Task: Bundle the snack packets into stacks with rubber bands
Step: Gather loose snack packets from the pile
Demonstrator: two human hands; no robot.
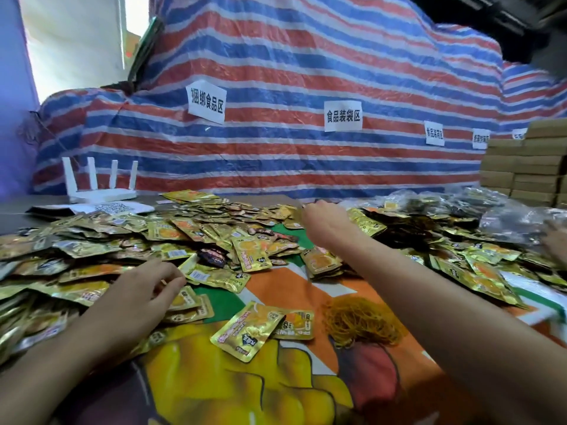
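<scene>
Several gold snack packets [129, 240] lie heaped across the table. My left hand [144, 289] rests on the near left part of the heap, its fingers curled onto a small stack of packets [187, 305]. My right hand [322, 219] reaches far into the pile, fingers curled down among the packets there; what it holds is hidden. A loose packet [248, 329] lies face up near the front. A tangle of yellow rubber bands [362, 323] sits right of it, under my right forearm. A small bundle of packets [325, 263] stands in the middle.
A printed orange and yellow cloth [260, 388] covers the table. A white router [101, 182] stands at the back left. A striped tarp with paper labels [276, 139] rises behind. Cardboard boxes [527, 167] and clear bags [515, 216] are at the right. Another person's hand [557, 240] shows at the right edge.
</scene>
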